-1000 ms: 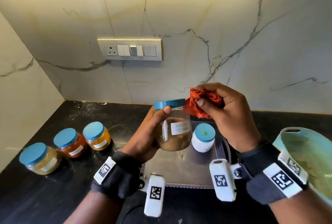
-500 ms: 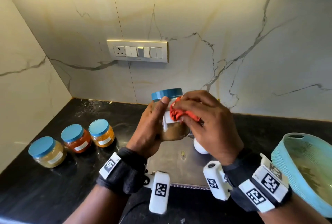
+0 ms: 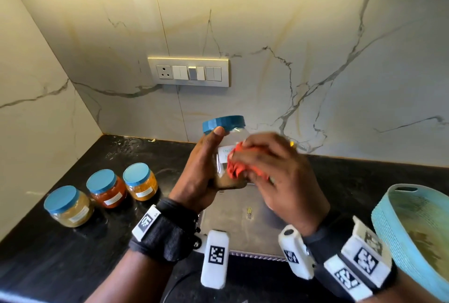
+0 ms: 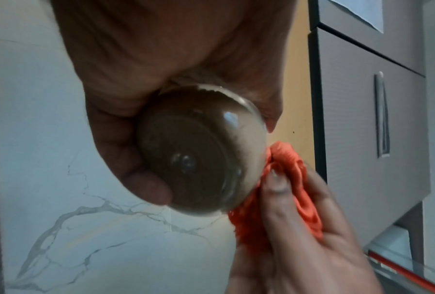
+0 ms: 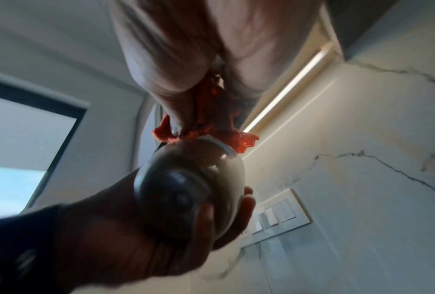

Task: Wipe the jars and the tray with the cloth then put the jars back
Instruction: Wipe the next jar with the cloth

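Note:
My left hand [image 3: 201, 171] grips a clear jar [image 3: 226, 137] with a blue lid and brown contents, held upright above the steel tray [image 3: 233, 225]. The jar's round base [image 4: 198, 157] faces the left wrist camera. My right hand [image 3: 272, 169] holds a bunched orange cloth [image 3: 237, 166] and presses it against the jar's right side over the white label. In the right wrist view the cloth [image 5: 206, 123] sits on the jar [image 5: 193, 179] beneath my fingers. Three more blue-lidded jars stand left on the counter: yellow-brown [image 3: 69, 205], red [image 3: 107, 188], orange [image 3: 139, 181].
A pale blue basket [image 3: 413, 234] stands at the right edge of the black counter [image 3: 73, 254]. A switch panel [image 3: 189, 72] is set in the marble wall behind. The side wall closes the left end of the counter.
The right hand brought the cloth from beside the lid down onto the jar's side. Both hands and jar rose slightly; the white jar on the tray is now hidden behind the hands.

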A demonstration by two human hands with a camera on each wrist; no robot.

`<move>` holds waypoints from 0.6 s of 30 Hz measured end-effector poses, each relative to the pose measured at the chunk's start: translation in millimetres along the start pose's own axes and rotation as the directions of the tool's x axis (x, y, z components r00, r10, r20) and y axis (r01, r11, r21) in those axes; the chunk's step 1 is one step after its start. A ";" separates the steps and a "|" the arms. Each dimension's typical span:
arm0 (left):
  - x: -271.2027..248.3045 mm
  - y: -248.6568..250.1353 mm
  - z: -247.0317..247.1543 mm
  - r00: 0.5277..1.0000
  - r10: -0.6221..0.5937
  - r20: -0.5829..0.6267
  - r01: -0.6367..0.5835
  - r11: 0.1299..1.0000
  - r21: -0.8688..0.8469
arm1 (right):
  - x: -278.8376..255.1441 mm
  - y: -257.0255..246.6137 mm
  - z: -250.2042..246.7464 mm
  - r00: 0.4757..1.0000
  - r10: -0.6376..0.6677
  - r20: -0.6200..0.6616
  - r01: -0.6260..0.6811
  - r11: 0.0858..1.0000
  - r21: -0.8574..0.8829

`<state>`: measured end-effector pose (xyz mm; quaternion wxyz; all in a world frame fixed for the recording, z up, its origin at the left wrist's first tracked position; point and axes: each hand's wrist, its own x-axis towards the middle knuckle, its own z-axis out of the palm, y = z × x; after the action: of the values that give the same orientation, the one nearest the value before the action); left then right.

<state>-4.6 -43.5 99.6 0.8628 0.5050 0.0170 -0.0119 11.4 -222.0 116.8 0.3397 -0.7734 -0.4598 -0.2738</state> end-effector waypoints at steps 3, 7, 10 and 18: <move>0.1 -0.3 -4.9 1.000 -0.013 0.008 0.013 1.000 -0.024 | -20.7 -6.8 4.9 0.985 -0.134 0.105 0.145 0.984 -0.102; -3.9 -2.9 1.9 0.998 -0.057 0.040 0.054 0.997 0.056 | 2.3 15.7 -1.0 0.998 0.056 -0.043 -0.049 0.989 0.141; -3.6 -2.0 7.7 0.998 -0.047 0.037 0.044 0.996 0.072 | 16.2 26.8 -2.1 0.972 0.206 -0.110 -0.167 0.943 0.289; -2.1 0.9 -5.7 0.997 -0.076 0.001 0.076 0.997 -0.027 | -14.5 18.7 9.1 1.000 -0.008 -0.025 0.012 0.988 0.152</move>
<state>-6.7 -38.1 97.6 0.8686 0.4922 0.0366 -0.0446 23.0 -229.1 95.4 0.4020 -0.7395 -0.4791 -0.2491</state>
